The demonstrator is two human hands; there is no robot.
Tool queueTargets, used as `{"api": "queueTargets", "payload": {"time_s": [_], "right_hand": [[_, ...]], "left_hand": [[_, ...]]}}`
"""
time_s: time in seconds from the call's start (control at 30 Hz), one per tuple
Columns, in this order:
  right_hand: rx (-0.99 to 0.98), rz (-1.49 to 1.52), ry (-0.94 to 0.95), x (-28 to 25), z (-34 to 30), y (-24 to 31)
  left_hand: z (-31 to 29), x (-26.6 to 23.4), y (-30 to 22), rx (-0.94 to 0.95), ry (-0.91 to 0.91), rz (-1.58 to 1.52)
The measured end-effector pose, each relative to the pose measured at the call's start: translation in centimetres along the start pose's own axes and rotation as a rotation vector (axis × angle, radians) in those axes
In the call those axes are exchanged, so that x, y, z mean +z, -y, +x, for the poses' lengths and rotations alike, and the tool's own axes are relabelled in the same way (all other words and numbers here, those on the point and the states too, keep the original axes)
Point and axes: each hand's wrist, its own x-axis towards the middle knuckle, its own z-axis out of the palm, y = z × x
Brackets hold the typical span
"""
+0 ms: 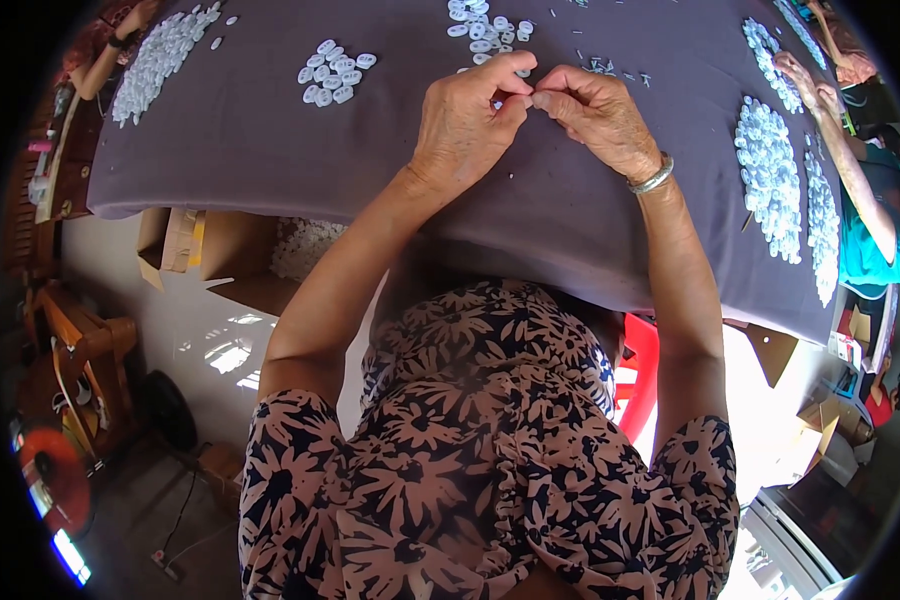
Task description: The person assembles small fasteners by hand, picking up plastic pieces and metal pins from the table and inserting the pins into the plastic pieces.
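Observation:
My left hand [467, 122] and my right hand [610, 120] meet over the dark grey cloth, thumbs and forefingers pinched together. A bit of something white shows between the left fingers, too small and too covered to name. What the right fingertips pinch is hidden. Just beyond the hands lies a loose group of small white oval pieces [480, 30], partly behind the left hand. Beyond the right hand, tiny metal pins or screws [605, 68] are scattered. A small cluster of white ovals [336, 72] sits to the left. A bangle [652, 175] circles my right wrist.
The cloth-covered table [270, 160] bears large piles of white pieces at the far left [165, 55] and right [768, 180]. Another person's arm [850, 170] reaches in from the right, and a hand [135, 18] shows far left. A cardboard box [240, 245] stands below the table edge.

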Motion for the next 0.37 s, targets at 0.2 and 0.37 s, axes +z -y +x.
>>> {"api": "queueTargets", "payload": {"time_s": [0.2,0.37], "right_hand": [[0.097,0.142,0.015,0.1,-0.1,-0.06],[0.102,0.227,0.03,0.0,-0.12,-0.09]], "left_hand": [[-0.03,0.07,0.27,-0.093,0.019,-0.14],[-0.1,0.21,0.3,-0.167,-0.014,-0.232]]}}
